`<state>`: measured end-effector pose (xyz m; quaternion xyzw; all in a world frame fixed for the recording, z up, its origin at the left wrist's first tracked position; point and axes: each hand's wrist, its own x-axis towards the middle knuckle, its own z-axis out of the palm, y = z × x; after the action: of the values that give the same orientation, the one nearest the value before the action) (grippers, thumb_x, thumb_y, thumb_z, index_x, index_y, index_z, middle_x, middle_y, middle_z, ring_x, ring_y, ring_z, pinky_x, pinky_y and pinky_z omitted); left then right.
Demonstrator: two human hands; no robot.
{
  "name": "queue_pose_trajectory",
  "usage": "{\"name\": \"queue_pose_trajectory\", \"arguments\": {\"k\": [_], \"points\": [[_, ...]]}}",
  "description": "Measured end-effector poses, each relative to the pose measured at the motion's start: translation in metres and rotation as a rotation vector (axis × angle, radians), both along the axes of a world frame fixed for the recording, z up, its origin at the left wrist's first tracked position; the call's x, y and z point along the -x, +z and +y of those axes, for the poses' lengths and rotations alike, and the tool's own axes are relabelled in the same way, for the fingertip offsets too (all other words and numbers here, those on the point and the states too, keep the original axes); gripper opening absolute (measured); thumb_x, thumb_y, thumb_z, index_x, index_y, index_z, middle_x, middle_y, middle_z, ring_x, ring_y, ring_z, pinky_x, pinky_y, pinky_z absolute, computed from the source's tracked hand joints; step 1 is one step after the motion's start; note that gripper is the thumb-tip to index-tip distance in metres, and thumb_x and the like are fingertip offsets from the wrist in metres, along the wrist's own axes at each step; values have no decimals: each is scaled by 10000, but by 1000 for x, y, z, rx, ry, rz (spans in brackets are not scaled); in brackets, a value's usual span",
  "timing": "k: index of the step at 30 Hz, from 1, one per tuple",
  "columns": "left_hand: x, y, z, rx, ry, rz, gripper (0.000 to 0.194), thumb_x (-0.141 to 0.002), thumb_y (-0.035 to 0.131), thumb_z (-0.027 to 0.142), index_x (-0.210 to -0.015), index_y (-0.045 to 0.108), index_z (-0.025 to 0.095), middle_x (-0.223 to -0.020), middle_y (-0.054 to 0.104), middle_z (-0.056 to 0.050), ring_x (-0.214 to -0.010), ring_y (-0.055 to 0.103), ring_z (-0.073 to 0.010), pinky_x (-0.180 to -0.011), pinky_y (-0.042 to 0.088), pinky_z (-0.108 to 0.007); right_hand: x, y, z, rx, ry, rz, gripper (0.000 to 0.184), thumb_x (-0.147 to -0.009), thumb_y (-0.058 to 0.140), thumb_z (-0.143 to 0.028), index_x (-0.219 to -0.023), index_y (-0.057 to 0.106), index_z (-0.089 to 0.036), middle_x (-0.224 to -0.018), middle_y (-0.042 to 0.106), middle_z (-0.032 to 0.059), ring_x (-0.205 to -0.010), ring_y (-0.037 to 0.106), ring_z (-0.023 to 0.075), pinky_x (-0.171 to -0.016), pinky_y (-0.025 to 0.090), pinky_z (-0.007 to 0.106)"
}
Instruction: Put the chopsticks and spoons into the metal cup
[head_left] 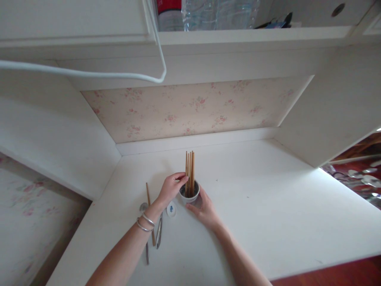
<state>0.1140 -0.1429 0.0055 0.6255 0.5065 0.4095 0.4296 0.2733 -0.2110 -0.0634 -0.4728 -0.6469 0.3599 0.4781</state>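
Observation:
A small white cup [188, 200] with a dark inside stands on the white surface, and several wooden chopsticks [191, 171] rise upright from it. My left hand [172, 187] pinches a chopstick at the left of the bunch, above the cup's rim. Wrapped around the cup's right side is my right hand [204, 209]. Left of the cup, partly under my left forearm, lie a single chopstick [148, 194], a metal spoon [143, 207] and another metal utensil [159, 232]. A white ceramic spoon [171, 209] with a blue pattern lies beside my left wrist.
The white tabletop [268, 198] sits in an alcove with a floral back panel [193, 107]. Overhead, a shelf [253, 37] holds plastic bottles [218, 15]. A white bent rod [89, 74] juts in at upper left. Shiny items [369, 180] show at far right.

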Motion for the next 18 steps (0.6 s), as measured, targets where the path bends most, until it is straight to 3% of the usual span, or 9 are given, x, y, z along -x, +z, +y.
{"name": "queue_pose_trajectory", "arguments": {"k": [12, 18], "points": [[4, -2, 1, 63, -32, -105, 408, -781, 663, 463, -1061, 713, 170, -1050, 730, -80, -933, 669, -225, -881, 504, -351, 3, 0, 0, 5, -18, -5, 725, -741, 729, -309, -1392, 412, -270, -1358, 546, 77, -1246, 505, 305, -1044, 395, 511], [16, -10, -22, 180, -149, -336, 719, -717, 752, 432, -1336, 497, 169, -1334, 566, -116, -1209, 534, -257, -1026, 418, -377, 4, 8, -3, 41, 9, -19, 705, -763, 713, -314, -1396, 404, -277, -1335, 573, 65, -1226, 531, 292, -1024, 418, 494]]}}
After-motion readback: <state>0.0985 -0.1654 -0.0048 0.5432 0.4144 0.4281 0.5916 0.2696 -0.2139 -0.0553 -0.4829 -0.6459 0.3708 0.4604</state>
